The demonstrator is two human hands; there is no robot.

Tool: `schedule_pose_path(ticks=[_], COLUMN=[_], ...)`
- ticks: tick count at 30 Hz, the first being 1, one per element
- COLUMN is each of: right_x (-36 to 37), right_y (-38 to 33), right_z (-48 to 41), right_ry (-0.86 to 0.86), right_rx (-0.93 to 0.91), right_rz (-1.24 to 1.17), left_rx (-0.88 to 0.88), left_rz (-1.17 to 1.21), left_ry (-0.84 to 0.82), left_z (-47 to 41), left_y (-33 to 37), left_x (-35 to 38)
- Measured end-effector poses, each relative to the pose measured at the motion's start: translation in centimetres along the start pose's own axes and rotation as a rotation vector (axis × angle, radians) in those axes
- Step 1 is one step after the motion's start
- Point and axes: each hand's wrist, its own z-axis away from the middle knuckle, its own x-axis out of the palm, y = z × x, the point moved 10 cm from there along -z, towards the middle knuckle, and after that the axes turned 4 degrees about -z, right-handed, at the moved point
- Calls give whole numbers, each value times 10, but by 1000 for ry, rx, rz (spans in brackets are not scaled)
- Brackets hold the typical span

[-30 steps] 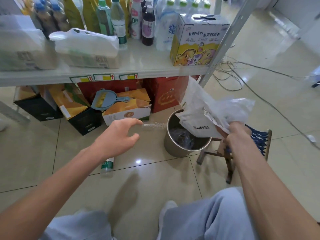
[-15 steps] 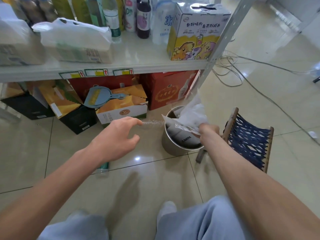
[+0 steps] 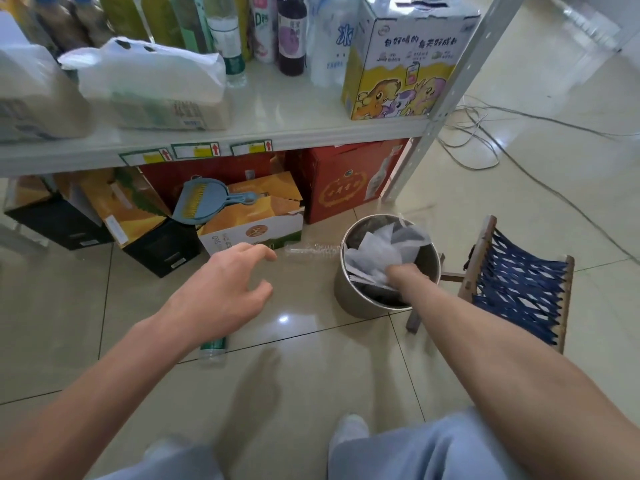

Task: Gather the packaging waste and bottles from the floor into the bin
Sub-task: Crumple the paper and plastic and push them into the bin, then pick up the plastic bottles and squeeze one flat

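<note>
glossy tiled floor (image 3: 519, 237): right hand (image 3: 398, 273) now pushes white plastic packaging (image 3: 377, 252) down into round metal bin (image 3: 349, 296), grip unclear; left hand (image 3: 221, 289) spread empty; clear plastic bottle (image 3: 311, 250) remains.

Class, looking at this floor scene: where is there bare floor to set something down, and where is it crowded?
Bare tile lies right of the woven stool, crossed only by cables, and left of the left hand, before the black boxes. Crowded: under the shelf, and between the clear bottle and the bin.
</note>
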Motion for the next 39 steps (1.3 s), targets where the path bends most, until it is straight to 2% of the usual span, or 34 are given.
schedule_pose_path(ticks=[2,6,10,13,16,20,24,28,32,36,39], right_x=[-16,-55,-79,-57,-9,52,101,115,108,114,116], right_y=[0,-22,-58,-53,-38,-59,-78,-66,-85,-84,-86], right_z=[13,57,127,185,222,240,228,190,169,163,165], right_ry=[98,162,185,84,-42,-131,-215,-251,-150,-192,-212], right_rx=[-2,-160,-455,-580,-600,-653,-671,-560,-625,-619,-625], right_rz=[263,387,263,98,80,426,555,732,822,919,964], left_rx=[-16,-47,-89,-106,-196,-357,-564,-757,-862,-929,-998], left_rz=[-7,-6,32,27,31,-42,-115,-19,42,-11,56], left_ry=[-22,-61,-101,-194,-253,-348,-409,-339,-229,-172,-132], left_z=[-3,-7,-5,5,16,37,61,61,37,16,16], left_y=[-2,-9,-19,-25,-51,-111,-189,-250,-277,-295,-306], left_x=[1,4,11,26,50,99,143,185,234,269,286])
